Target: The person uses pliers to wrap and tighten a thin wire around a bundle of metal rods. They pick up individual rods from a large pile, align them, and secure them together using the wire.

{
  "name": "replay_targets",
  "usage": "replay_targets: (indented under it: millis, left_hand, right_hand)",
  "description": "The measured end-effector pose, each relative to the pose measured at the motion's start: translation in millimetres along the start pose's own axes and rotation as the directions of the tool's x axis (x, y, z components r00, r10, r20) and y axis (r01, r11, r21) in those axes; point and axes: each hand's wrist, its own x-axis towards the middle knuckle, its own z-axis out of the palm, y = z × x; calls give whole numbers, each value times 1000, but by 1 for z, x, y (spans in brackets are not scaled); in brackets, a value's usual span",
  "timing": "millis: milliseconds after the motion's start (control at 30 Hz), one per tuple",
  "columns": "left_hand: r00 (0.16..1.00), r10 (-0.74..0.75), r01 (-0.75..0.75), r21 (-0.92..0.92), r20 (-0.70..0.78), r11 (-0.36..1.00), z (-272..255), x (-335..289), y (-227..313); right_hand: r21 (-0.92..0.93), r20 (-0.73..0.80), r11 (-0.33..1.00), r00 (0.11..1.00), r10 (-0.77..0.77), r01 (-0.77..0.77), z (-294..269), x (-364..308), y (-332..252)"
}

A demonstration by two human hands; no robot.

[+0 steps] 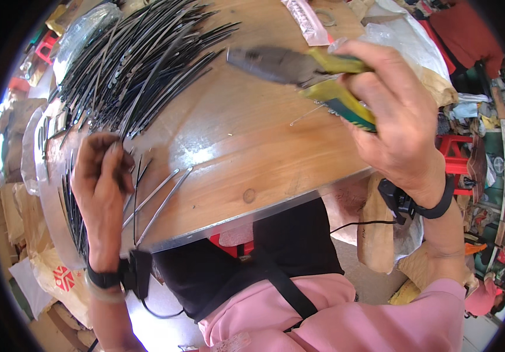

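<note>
My right hand (396, 111) is closed round the yellow-and-green handles of a pair of pliers (276, 66). Their dark jaws point left above the table; whether anything is between them, I cannot tell. At the table's left side, the pinched fingers of my left hand (101, 170) grip a long thin dark metal strip (150, 79), which slants up across a heap of similar strips (109, 73). Those fingertips look blackened. Close by my left hand, a few loose thin rods (167, 196) lie toward the table's front edge.
The wooden table (252, 152) has a metal front edge. More dark strips (72, 205) lie along its left side. A pink-and-clear packet (308, 22) is at the back, near plastic bags (405, 41). Red stools (456, 158) stand at the right.
</note>
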Motion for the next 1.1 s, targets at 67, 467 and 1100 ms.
replay_targets:
  millis: [67, 467, 1100]
  left_hand:
    - [984, -177, 179, -170, 25, 969, 1, -28, 3]
    - [863, -388, 504, -587, 323, 634, 7, -110, -18]
    - [806, -389, 574, -750, 446, 330, 4, -142, -16]
  right_hand:
    - [-18, -113, 999, 992, 47, -50, -9, 8, -12]
    - [200, 46, 974, 994, 103, -110, 6, 43, -19]
    - [741, 10, 493, 741, 672, -457, -9, -31, -47]
